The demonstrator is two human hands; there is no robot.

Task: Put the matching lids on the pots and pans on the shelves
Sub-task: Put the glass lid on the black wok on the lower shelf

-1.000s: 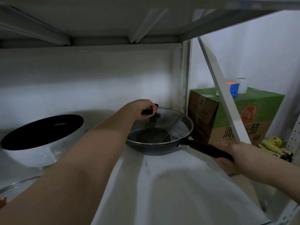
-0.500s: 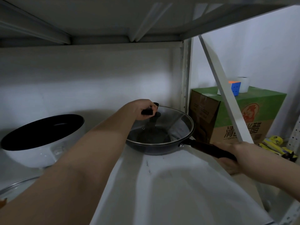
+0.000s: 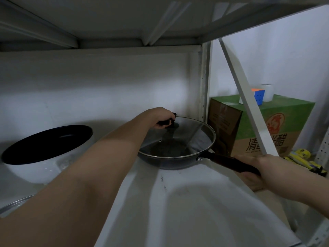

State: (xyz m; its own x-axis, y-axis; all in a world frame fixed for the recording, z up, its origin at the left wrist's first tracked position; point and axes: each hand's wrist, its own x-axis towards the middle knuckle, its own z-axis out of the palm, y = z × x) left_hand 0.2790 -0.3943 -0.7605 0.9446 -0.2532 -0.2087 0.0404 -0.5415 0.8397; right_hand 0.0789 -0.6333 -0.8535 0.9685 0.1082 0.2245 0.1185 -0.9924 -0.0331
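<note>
A dark frying pan [image 3: 170,162] sits on the white shelf [image 3: 187,202] near the back right post. A round glass lid [image 3: 192,136] lies over it, its far edge tilted up a little. My left hand [image 3: 158,115] is shut on the lid's black knob. My right hand [image 3: 252,168] grips the pan's long dark handle at the shelf's right edge. To the left stands a white pot [image 3: 42,157] with a dark inside and no lid. Another glass lid's rim [image 3: 16,205] shows at the lower left, mostly hidden by my arm.
The shelf above hangs low over the pan. A slanted white brace [image 3: 245,104] crosses the right side. Behind it stands a green and brown cardboard box [image 3: 284,125] with a puzzle cube [image 3: 259,97] and a white roll [image 3: 267,92] on top. Yellow packets [image 3: 300,157] lie beside it.
Almost nothing has moved: both hands keep their grips, and the pan with its lid has shifted very slightly.
</note>
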